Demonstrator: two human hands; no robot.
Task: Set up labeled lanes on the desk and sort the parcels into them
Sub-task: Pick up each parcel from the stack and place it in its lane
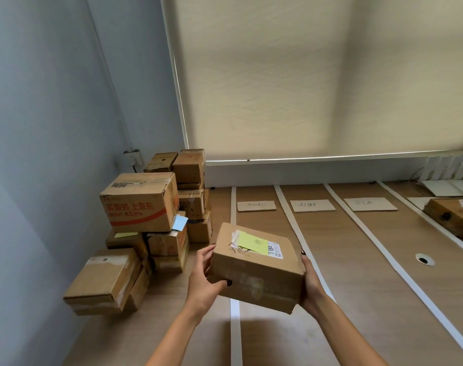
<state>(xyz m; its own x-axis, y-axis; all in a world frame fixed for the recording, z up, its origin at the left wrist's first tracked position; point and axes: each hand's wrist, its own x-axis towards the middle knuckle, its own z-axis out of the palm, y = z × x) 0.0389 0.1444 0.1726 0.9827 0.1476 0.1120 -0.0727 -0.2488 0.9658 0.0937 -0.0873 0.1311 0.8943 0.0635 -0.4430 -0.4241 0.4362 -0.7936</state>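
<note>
Head view: both hands, left (206, 283) and right (310, 282), are gripping one cardboard parcel (254, 268) above the surface (357, 299); four tape strips (291, 223), three label cards (312, 206) are showing.

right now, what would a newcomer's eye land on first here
First, the cardboard parcel with a yellow-green sticky note, held up at centre between the left hand and right hand. Next, the heap of unsorted parcels against the left wall, then the white tape strips dividing the desk into lanes, with cardboard labels at the far end.
</note>
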